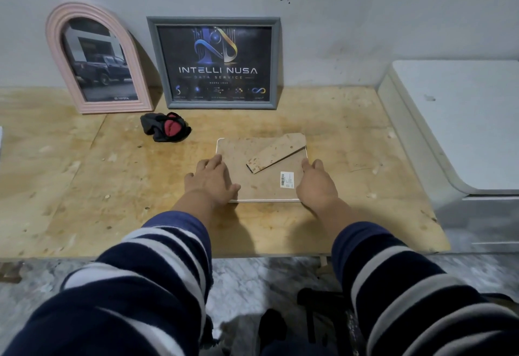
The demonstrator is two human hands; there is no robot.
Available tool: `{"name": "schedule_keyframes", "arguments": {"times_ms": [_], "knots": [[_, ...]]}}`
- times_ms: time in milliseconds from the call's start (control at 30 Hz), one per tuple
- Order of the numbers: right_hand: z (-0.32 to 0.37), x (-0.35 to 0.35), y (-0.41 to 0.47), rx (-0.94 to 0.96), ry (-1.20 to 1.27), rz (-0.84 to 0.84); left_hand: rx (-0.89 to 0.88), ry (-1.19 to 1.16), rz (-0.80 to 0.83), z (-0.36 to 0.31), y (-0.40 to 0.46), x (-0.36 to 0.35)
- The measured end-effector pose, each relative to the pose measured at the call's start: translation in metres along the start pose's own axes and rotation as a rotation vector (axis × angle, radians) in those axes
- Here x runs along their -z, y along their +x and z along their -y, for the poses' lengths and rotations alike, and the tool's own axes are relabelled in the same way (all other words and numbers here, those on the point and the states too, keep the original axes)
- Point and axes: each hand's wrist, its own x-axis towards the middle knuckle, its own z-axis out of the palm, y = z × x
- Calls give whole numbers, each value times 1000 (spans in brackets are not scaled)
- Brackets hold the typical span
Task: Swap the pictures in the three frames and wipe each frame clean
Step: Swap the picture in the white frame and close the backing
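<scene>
Three frames sit on my plywood table (84, 187): the white frame (264, 184) lies face down right in front of me, its brown backing up, with the stand (276, 153) lifted off the board at an angle and a barcode sticker (287, 179) near its right edge. My left hand (212, 183) lies flat over the frame's left edge, fingers straight and spread, thumb pointing across the backing. My right hand (316, 183) rests on the right edge, fingers reaching forward along the side; they look relaxed rather than curled round anything, though I can't see the fingertips well. The pink frame (98, 59), arched and holding a picture of a dark truck, leans upright against the wall (337, 19) at the back left. Just beside it on the right stands the grey frame (214, 63) with a dark logo poster. A crumpled black and red cloth (165, 130) lies on the table in front of those two, well apart from my hands. A white cabinet (460, 120) stands at the table's right.
</scene>
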Motion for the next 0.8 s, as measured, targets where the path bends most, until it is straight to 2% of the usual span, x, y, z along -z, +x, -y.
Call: {"name": "schedule_keyframes", "arguments": {"times_ms": [333,433,600,700,800], "knots": [[-2,10,8,33,-84,71,-67,240,45,4,13,18],[-1,12,7,19,-101,66,-48,230,44,-1,13,19],[-4,16,5,-3,19,70,-17,144,72,-6,15,21],[-6,17,7,-24,143,63,-4,146,-22,-21,19,20],[-9,17,13,-48,164,-39,-91,70,-155,-39,26,9]]}}
